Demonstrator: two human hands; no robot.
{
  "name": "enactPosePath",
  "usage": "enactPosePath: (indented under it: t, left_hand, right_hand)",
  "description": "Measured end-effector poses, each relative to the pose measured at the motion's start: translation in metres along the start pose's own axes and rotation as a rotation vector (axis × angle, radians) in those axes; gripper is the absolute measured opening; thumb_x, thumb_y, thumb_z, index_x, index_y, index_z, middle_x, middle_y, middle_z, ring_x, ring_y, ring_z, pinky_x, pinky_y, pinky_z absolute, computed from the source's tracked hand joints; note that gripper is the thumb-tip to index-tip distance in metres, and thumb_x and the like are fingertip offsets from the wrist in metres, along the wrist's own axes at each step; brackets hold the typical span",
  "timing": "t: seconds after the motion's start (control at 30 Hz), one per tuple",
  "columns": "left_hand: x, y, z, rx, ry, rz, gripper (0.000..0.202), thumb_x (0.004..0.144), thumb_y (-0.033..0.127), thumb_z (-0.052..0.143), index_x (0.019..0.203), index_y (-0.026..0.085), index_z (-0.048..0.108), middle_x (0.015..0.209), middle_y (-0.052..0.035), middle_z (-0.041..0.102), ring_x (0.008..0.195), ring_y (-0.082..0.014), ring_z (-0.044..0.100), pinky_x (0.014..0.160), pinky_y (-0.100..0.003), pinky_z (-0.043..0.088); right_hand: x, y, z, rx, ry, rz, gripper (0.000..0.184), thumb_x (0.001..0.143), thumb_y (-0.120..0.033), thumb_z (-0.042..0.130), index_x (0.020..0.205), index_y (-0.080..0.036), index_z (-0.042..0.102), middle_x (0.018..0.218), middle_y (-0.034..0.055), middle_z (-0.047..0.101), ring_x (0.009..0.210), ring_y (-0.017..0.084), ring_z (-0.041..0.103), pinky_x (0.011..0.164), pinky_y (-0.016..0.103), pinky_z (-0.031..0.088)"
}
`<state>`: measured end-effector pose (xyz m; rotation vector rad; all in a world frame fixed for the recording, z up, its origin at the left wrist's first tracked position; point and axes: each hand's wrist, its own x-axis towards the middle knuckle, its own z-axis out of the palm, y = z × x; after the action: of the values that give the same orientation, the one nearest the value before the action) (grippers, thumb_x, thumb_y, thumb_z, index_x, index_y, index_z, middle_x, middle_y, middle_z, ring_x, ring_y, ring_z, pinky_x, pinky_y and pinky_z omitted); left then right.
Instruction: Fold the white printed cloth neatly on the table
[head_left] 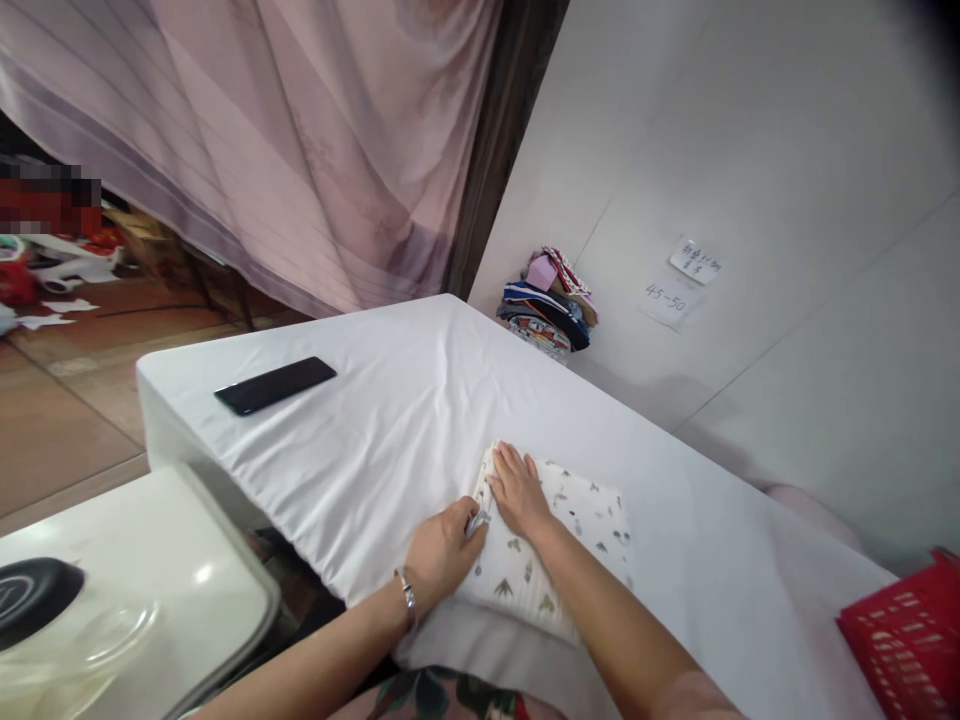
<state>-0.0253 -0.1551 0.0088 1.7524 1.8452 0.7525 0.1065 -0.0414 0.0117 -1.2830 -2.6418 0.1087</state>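
Note:
On the white-covered table (390,420) lies a folded white cloth (577,530), printed with small green and grey leaf motifs. My left hand (442,552), with a silver bracelet at the wrist, is closed at the cloth's left edge. Between its thumb and fingers shows a small grey, shiny object (476,522), too small and partly hidden to name. My right hand (519,492) rests flat on the cloth's far left corner, fingers stretched out and pressing down. Part of the cloth is hidden under my right forearm.
A black phone (276,385) lies on the table's left side. Folded clothes (547,305) are stacked against the wall at the far edge. A red plastic basket (904,635) stands at the right. A white surface (202,560) with a clear lid is at lower left; a pink curtain (322,130) hangs behind.

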Motion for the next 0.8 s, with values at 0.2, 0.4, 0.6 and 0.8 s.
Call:
enactPosePath:
  t: [0.2,0.4,0.6,0.8]
  left_hand:
    - [0.001,-0.003,0.001,0.019,0.01,0.021,0.012,0.083,0.03,0.04,0.085,0.021,0.047,0.066,0.0021,0.057,0.065,-0.014,0.057,0.056,-0.023,0.032]
    - [0.0,-0.003,-0.001,0.037,0.018,0.045,0.011,0.084,0.029,0.039,0.082,0.021,0.046,0.064,0.0024,0.055,0.061,-0.0131,0.055,0.056,-0.023,0.031]
    - [0.002,-0.005,-0.007,0.02,-0.038,0.068,0.012,0.083,0.03,0.04,0.086,0.021,0.046,0.064,0.0027,0.054,0.06,-0.0124,0.052,0.056,-0.022,0.032]
    - [0.006,-0.009,-0.009,0.074,-0.072,0.051,0.017,0.084,0.035,0.037,0.086,0.021,0.047,0.063,0.0029,0.053,0.058,-0.0129,0.052,0.055,-0.023,0.032]
  right_hand:
    - [-0.012,-0.01,-0.004,0.049,-0.03,0.015,0.049,0.091,-0.035,0.033,0.137,-0.019,0.029,0.144,0.0087,0.026,0.133,0.023,0.018,0.105,0.048,0.016]
    - [-0.031,-0.021,-0.003,0.129,-0.058,-0.003,0.048,0.092,-0.035,0.026,0.137,-0.018,0.029,0.144,0.0082,0.026,0.133,0.022,0.019,0.106,0.047,0.015]
    - [-0.053,0.013,-0.022,0.076,0.007,0.155,0.05,0.091,-0.036,0.029,0.137,-0.018,0.029,0.144,0.0078,0.027,0.134,0.022,0.017,0.107,0.047,0.01]
    - [-0.083,0.061,-0.021,-0.026,-0.049,0.351,0.056,0.09,-0.043,0.027,0.138,-0.014,0.027,0.145,0.0081,0.022,0.134,0.022,0.014,0.107,0.045,0.007]
